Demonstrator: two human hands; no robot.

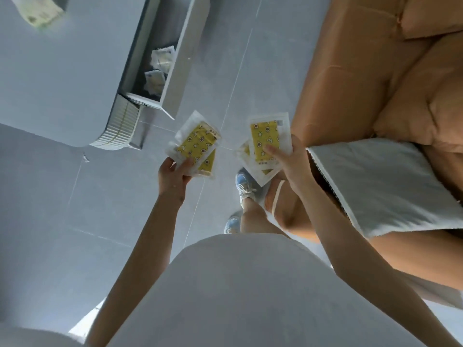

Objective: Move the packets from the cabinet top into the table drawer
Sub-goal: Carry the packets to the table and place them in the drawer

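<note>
My left hand (172, 177) grips a small stack of clear packets with yellow patterned contents (196, 144), held over the floor. A similar fanned bunch of yellow packets (265, 141) is pinched in my right hand (288, 159). Up and to the left, the white table's drawer (185, 53) stands pulled open, with two pale packets (159, 71) lying inside it. Both hands are below and to the right of the drawer. The cabinet top is not in view.
The white table top (50, 78) fills the upper left, with a ribbed curved end (117, 126). A tan sofa (375, 71) with a grey cushion (383, 184) is at the right. Grey tiled floor (225, 71) lies between them; my feet in blue shoes (244, 181) stand below.
</note>
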